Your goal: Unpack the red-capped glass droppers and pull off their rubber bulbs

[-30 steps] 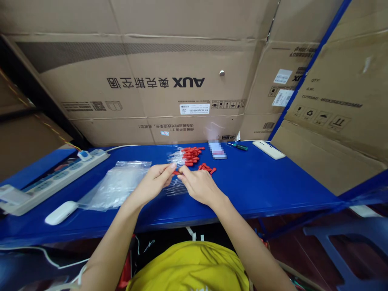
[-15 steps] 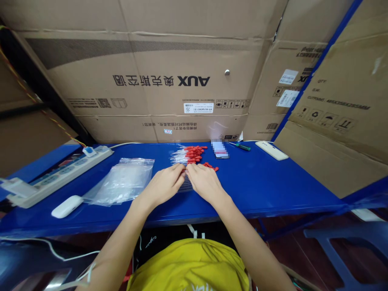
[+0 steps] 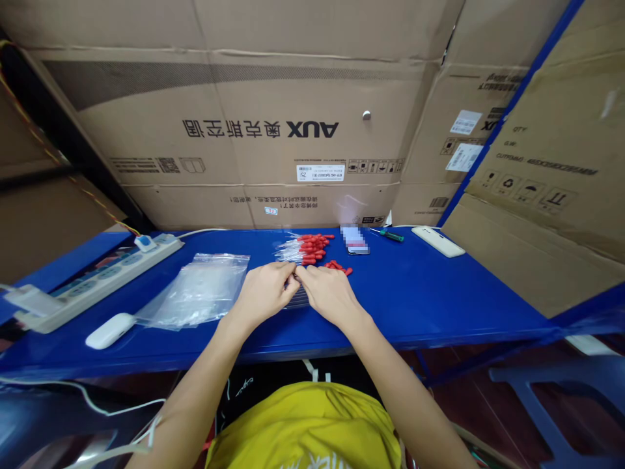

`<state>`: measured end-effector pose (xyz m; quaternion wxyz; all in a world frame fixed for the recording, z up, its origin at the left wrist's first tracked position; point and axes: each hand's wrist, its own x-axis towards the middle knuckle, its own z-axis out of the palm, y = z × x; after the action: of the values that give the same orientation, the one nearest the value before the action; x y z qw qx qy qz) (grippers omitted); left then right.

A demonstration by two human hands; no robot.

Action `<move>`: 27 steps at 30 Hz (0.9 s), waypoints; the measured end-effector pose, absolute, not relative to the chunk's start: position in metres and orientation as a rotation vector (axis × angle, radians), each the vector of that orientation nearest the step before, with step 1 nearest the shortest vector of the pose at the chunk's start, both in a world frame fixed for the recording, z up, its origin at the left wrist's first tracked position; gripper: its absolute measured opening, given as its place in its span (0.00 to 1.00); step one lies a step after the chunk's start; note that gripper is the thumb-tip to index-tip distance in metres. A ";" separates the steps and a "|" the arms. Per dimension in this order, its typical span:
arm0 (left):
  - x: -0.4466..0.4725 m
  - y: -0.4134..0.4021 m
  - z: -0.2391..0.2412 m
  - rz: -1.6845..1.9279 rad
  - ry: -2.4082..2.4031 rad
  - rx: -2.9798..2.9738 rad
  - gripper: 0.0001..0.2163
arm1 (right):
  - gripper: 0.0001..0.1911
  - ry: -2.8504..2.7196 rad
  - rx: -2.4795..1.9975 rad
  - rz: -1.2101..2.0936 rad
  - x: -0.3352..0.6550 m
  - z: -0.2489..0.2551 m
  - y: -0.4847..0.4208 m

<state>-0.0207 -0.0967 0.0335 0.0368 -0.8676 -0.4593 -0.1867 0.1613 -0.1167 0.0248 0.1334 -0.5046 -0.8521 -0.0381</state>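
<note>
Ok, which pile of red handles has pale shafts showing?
The larger pile, its shafts pointing left; the smaller pile, just beyond the right hand, shows none.

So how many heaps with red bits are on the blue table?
2. A big heap of red-ended rods lies beyond the left hand and right hand; a smaller heap of red pieces sits nearer, partly behind the right hand. More may be hidden there.

left hand (image 3: 267, 291) and right hand (image 3: 331, 293) apparently touching, red-handled rods (image 3: 308, 248) beyond, blue table (image 3: 430, 296)
</note>
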 end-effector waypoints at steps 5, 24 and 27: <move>-0.021 -0.096 0.033 -0.597 -1.387 -2.671 0.08 | 0.17 -2.475 -1.453 -0.131 0.162 0.023 -0.116; -0.028 -0.094 0.030 -0.657 -1.273 -2.833 0.12 | 0.19 -2.405 -1.524 -0.099 0.172 0.025 -0.113; -0.028 -0.094 0.028 -0.605 -1.217 -2.823 0.11 | 0.20 -2.414 -1.540 -0.096 0.170 0.025 -0.112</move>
<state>-0.0282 -0.0936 0.0278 0.0044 -0.9010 -0.3884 -0.1930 0.1699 -0.1125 0.0248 0.1378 -0.5323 -0.8346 -0.0331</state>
